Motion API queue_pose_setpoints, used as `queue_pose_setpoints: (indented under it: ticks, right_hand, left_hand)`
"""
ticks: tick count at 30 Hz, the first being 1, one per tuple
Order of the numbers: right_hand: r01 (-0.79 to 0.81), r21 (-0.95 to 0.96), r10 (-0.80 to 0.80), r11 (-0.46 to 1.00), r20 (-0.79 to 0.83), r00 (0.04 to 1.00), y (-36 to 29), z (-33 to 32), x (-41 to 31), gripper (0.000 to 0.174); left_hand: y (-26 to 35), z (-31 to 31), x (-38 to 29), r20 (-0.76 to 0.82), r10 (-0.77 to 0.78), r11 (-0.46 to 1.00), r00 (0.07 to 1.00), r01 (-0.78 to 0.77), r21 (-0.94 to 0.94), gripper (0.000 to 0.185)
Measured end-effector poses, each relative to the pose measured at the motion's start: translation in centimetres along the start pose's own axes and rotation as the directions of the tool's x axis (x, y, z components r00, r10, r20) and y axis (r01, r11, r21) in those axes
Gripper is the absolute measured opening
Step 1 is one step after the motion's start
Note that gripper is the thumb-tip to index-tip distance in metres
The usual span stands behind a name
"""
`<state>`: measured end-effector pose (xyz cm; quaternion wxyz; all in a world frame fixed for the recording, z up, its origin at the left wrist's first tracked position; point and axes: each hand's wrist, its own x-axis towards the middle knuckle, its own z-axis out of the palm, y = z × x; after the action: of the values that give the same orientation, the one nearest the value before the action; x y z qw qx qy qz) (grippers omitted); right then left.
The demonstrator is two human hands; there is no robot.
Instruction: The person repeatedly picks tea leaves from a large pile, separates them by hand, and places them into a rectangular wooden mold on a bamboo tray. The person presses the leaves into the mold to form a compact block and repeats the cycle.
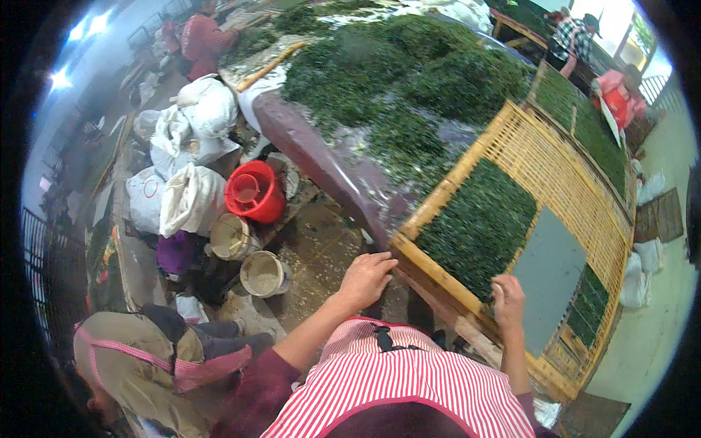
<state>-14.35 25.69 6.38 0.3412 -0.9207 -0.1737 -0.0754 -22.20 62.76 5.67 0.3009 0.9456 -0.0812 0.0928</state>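
Note:
My left hand [368, 280] is held by the near left corner of a wooden-framed bamboo lattice tray [558, 164]. Its fingers are loosely stretched, and nothing shows in them. My right hand [508, 302] is over the tray's near edge with fingertips drawn together; whether they pinch something small is hidden. Just beyond both hands, a dense layer of dark green shredded leaves [479, 227] covers part of the lattice. A flat grey panel [550, 282] lies right of that layer, and a smaller green patch [587, 306] shows past the panel.
Beyond the tray, loose leaves [405, 71] are heaped on a table with a purplish cover [306, 142]. White sacks [191, 197], a red bucket [271, 191] and pale buckets [265, 276] stand left. A person [137, 350] bends at lower left; another person [621, 98] works at far right.

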Motion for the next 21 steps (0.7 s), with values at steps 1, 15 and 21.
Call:
queue_pose_setpoints:
  ticks: [1,15,21]
  right_hand:
    - [0.054,0.022,-0.055,0.998,0.024,0.998,-2.7,1.9,2.1,0.012]
    - [0.214,0.142,-0.237,0.967,0.173,0.956,-12.4,17.2,22.0,0.018]
    - [0.181,0.193,-0.217,0.964,0.188,0.958,-15.2,23.5,32.9,0.029]
  left_hand:
    - [-1.8,-1.8,-1.0,-0.011,-0.057,0.998,0.998,0.057,0.022,0.041]
    - [-19.8,-10.9,3.7,0.035,-0.315,0.938,0.948,0.305,0.166,0.044]
    - [-28.1,-16.8,13.7,0.139,-0.244,0.945,0.96,0.202,0.258,0.049]
